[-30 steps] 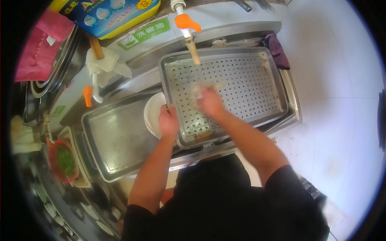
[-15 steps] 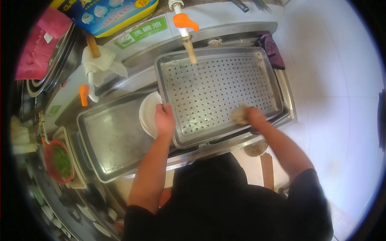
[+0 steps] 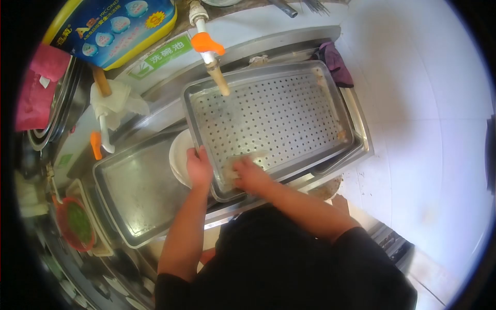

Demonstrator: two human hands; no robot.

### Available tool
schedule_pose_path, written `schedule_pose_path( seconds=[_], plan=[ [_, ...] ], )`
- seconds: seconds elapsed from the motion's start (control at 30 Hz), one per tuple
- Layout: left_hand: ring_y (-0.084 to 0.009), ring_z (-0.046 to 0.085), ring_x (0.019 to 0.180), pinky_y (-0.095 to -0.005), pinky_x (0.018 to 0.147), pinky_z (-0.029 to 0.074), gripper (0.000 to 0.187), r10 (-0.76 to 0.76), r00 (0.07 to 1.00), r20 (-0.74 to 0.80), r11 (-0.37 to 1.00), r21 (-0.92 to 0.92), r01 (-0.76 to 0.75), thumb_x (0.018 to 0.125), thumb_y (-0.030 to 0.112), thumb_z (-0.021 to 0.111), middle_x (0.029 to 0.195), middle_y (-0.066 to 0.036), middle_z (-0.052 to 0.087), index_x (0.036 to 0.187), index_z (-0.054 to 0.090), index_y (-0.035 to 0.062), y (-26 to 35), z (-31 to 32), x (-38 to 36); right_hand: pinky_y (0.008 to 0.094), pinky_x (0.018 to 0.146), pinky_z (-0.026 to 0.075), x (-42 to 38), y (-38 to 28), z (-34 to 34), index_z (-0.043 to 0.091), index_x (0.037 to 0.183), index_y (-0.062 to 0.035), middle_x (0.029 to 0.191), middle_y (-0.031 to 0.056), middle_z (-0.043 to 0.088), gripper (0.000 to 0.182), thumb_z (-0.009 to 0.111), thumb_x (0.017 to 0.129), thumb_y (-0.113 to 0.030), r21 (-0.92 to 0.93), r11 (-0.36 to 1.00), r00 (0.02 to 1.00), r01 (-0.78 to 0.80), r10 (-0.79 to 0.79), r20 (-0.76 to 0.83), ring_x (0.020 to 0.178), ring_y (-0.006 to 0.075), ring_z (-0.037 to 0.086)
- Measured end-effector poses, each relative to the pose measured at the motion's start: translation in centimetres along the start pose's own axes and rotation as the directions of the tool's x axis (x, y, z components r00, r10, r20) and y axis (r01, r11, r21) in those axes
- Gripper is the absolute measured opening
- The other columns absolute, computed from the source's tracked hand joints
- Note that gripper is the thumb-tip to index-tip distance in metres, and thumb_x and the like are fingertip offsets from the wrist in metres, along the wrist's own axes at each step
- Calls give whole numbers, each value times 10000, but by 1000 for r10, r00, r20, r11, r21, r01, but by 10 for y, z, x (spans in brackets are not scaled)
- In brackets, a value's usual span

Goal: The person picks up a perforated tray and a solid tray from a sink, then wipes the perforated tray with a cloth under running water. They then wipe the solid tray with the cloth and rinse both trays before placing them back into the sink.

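Fingers of my right hand (image 3: 253, 178) are bent down over a pale wad (image 3: 228, 169), low in the near left corner of the perforated tray (image 3: 281, 124). I take this for a rubbing stroke across the holed metal, with the tray spreading out ahead of that hand and to its right. My left hand (image 3: 199, 169) is clamped on the tray's left rim, fingertips over the edge, steadying it. Just left of that grip sits a white bowl (image 3: 179, 157), and beyond it lies a plain tray (image 3: 137, 191).

Working into this corner calls, I judge, for flat pressure from my right hand and a firm left hold, so that the tray does not slide against the bowl. The tap spout (image 3: 219, 81) hangs ahead of my hands, over the tray's far side; an upward swing there needs care.

My right hand is blurred, so I cannot tell how tightly it closes on the wad, or whether that is cloth or scourer. My left thumb and rim hide part of the bowl, and I cannot tell if my hand touches it. What lies beneath the perforated tray is mostly covered.
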State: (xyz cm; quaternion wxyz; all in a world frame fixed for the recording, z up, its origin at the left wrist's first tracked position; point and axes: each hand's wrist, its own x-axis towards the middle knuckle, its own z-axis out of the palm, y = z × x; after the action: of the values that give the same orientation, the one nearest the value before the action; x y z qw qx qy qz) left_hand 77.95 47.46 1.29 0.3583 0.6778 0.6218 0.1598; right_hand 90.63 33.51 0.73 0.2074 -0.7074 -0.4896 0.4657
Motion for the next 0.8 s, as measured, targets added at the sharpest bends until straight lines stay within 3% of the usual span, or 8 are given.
schedule_pose_path(
  seconds=[0.17,0.2,0.23,0.27,0.43,0.57,0.67,0.8],
  plan=[
    [-269,532,598,-396,596,433,290,36,998,-44,999,24,-35,939,270,522,663,-147,555,872,510,-12,0,2,0,461,924,449,-3,124,-44,511,1147,-11,1159,248,515,417,626,774,-156,-220,973,927,-64,-24,-375,1025,404,557],
    [-269,531,596,-394,595,433,291,28,999,-41,999,28,-26,939,272,522,666,-147,559,879,513,-13,2,1,-1,448,969,413,-17,117,-90,523,1123,30,1175,243,512,377,595,794,-140,72,921,835,-382,378,-400,1090,404,509],
    [-269,531,596,-394,595,433,291,25,999,-44,999,29,-23,939,272,522,666,-147,559,879,513,-13,3,0,-1,444,980,394,-22,189,-101,538,1101,54,1170,234,513,347,576,805,-125,-431,868,863,-245,-6,-505,1129,404,463],
    [-270,531,594,-393,593,434,294,18,999,-40,999,37,-17,939,274,523,669,-146,562,881,515,-14,3,0,-1,446,959,400,-17,233,-125,557,1086,51,1169,229,512,331,574,815,-137,-480,759,871,-439,228,-435,1132,411,447],
    [-394,583,682,-454,635,449,311,-29,1000,4,999,44,29,939,310,515,732,-195,595,1021,510,10,-5,1,1,475,896,442,18,176,-139,505,1157,45,1117,239,531,427,569,826,-216,-193,850,697,-489,248,-673,1016,398,538],
    [-400,606,708,-461,644,464,370,-59,998,-9,996,72,59,941,302,504,750,-193,618,1206,488,44,-1,1,-2,447,901,460,78,76,-71,490,1189,12,1107,243,535,448,572,826,-237,-237,971,872,36,-147,-468,1015,381,561],
    [-400,616,733,-458,666,474,443,-43,999,8,998,38,43,943,283,491,800,-202,639,1326,431,69,11,-4,-5,437,907,457,119,15,-88,482,1207,8,1160,247,530,454,571,827,-224,-192,979,949,-64,0,-317,1044,372,562],
    [-401,622,761,-448,700,482,521,22,1000,19,999,39,-23,943,252,473,863,-220,648,1422,344,94,10,-3,-3,414,895,474,232,113,-120,495,1211,15,1263,217,509,403,522,896,-236,232,953,371,-193,290,-882,1026,320,585]
  ],
)
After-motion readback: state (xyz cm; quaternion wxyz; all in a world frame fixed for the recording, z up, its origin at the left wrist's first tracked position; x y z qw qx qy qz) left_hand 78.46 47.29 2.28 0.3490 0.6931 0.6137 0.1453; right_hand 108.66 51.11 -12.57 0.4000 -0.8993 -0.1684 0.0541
